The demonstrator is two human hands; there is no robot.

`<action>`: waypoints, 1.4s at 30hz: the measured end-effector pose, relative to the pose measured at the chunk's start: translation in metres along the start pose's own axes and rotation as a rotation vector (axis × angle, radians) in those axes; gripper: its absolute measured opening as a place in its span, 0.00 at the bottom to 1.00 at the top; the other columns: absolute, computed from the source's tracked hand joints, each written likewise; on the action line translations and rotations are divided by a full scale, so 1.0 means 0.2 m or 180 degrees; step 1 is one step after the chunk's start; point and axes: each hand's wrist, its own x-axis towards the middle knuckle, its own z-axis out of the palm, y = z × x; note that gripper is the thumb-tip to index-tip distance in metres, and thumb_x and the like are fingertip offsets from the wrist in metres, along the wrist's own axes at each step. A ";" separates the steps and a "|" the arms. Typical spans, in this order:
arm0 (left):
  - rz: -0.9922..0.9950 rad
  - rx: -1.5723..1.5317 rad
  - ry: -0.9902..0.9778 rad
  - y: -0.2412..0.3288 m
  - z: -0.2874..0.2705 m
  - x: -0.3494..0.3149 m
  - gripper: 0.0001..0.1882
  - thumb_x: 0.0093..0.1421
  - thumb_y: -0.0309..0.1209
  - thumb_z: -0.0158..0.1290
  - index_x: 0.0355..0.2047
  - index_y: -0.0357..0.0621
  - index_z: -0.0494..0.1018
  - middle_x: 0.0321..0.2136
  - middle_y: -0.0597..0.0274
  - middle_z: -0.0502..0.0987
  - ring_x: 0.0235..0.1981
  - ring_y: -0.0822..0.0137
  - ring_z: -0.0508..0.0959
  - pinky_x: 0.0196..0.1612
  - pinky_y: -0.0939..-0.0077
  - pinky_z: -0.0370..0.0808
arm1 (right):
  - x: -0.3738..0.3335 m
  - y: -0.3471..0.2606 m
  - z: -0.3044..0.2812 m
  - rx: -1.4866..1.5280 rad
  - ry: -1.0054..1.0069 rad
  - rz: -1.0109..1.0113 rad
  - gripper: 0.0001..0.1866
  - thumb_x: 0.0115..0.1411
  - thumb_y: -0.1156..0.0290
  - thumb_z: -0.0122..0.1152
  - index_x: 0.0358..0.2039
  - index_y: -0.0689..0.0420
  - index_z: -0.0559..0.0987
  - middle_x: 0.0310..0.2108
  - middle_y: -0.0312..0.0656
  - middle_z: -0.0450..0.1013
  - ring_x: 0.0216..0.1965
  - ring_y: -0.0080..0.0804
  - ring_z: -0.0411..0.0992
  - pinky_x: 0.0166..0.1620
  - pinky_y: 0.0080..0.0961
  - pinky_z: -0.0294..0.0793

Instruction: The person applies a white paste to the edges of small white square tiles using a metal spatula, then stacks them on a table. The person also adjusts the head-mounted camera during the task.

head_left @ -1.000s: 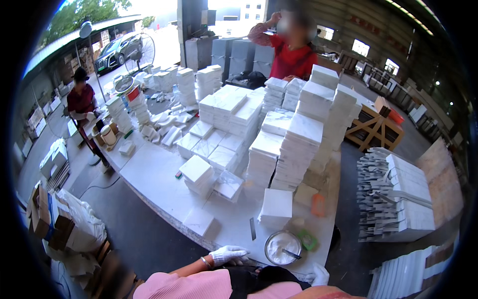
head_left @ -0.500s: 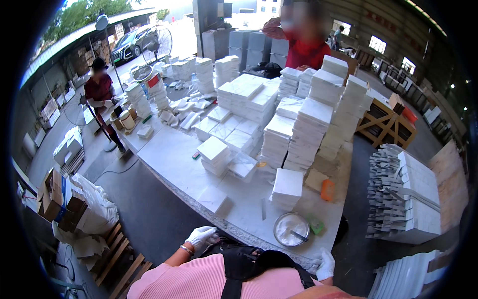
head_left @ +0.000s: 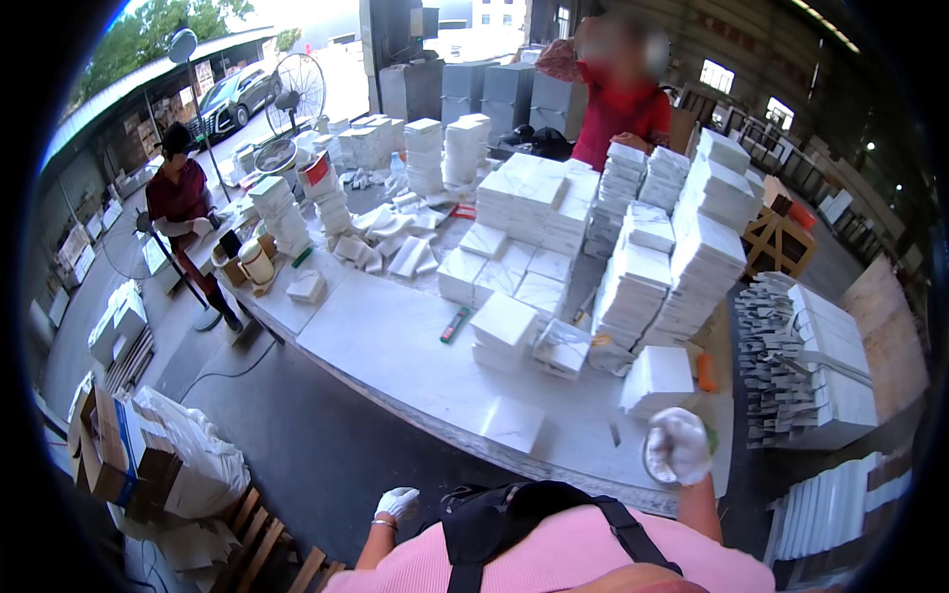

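Note:
My right hand [head_left: 679,445], in a white glove, is over the bowl [head_left: 647,461] at the near right of the stone-topped table. Its fingers are curled; the hand covers most of the bowl, and what they grip is hidden. My left hand [head_left: 398,502], also gloved, hangs in front of the table's near edge with nothing visible in it and its fingers loosely extended. Just beyond my right hand stands a short stack of white marble tiles [head_left: 660,378]. A single tile [head_left: 514,423] lies flat to its left, and a small grey strip [head_left: 614,435] lies between.
Tall tile stacks [head_left: 633,287] crowd the table's right half. A green-and-red tool [head_left: 455,325] and an orange object [head_left: 706,373] lie among them. A co-worker in red [head_left: 621,119] stands across the table, another person [head_left: 183,208] at far left. Strapped slabs [head_left: 830,361] stand at right.
My right hand has come up from the table's near edge onto the bowl. My left hand has lowered. The view has shifted, so the table appears farther right.

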 end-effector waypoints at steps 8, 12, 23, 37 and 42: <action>-0.0299 -0.1198 0.0446 -0.27 -0.47 0.06 0.19 0.63 0.37 0.58 0.50 0.40 0.75 0.26 0.60 0.76 0.20 0.69 0.73 0.21 0.74 0.72 | 0.67 0.43 0.95 -0.0983 -0.1271 0.1109 0.18 0.65 0.60 0.58 0.48 0.61 0.81 0.32 0.39 0.80 0.28 0.23 0.78 0.30 0.17 0.72; -0.0337 -0.1498 0.0392 -0.22 -0.50 0.06 0.21 0.62 0.39 0.59 0.51 0.39 0.76 0.28 0.60 0.78 0.20 0.71 0.75 0.20 0.77 0.70 | 0.87 0.64 1.15 -0.1320 -0.1367 0.1348 0.20 0.66 0.58 0.59 0.50 0.58 0.80 0.35 0.39 0.79 0.30 0.23 0.77 0.31 0.18 0.71; -0.0367 -0.0309 0.1086 -0.03 -0.73 -0.11 0.28 0.61 0.48 0.56 0.53 0.40 0.75 0.37 0.60 0.81 0.30 0.71 0.79 0.33 0.75 0.76 | 1.38 0.96 1.53 -0.1119 -0.1438 0.1144 0.20 0.66 0.63 0.55 0.50 0.65 0.77 0.38 0.43 0.79 0.34 0.24 0.77 0.35 0.18 0.73; -0.0507 0.0495 0.1047 -0.52 -1.33 -0.05 0.26 0.61 0.48 0.54 0.50 0.39 0.78 0.46 0.50 0.81 0.46 0.59 0.82 0.50 0.68 0.76 | 1.74 1.40 2.16 -0.1358 -0.1479 0.1316 0.24 0.64 0.59 0.58 0.56 0.62 0.73 0.45 0.45 0.77 0.40 0.29 0.78 0.36 0.18 0.72; -0.0532 -0.1104 0.1856 -0.25 -1.92 -0.04 0.26 0.63 0.45 0.56 0.56 0.42 0.74 0.40 0.62 0.81 0.31 0.73 0.79 0.36 0.77 0.76 | 1.94 1.48 2.56 -0.1622 -0.1429 0.1083 0.32 0.65 0.57 0.57 0.65 0.60 0.65 0.48 0.45 0.76 0.43 0.30 0.77 0.38 0.20 0.72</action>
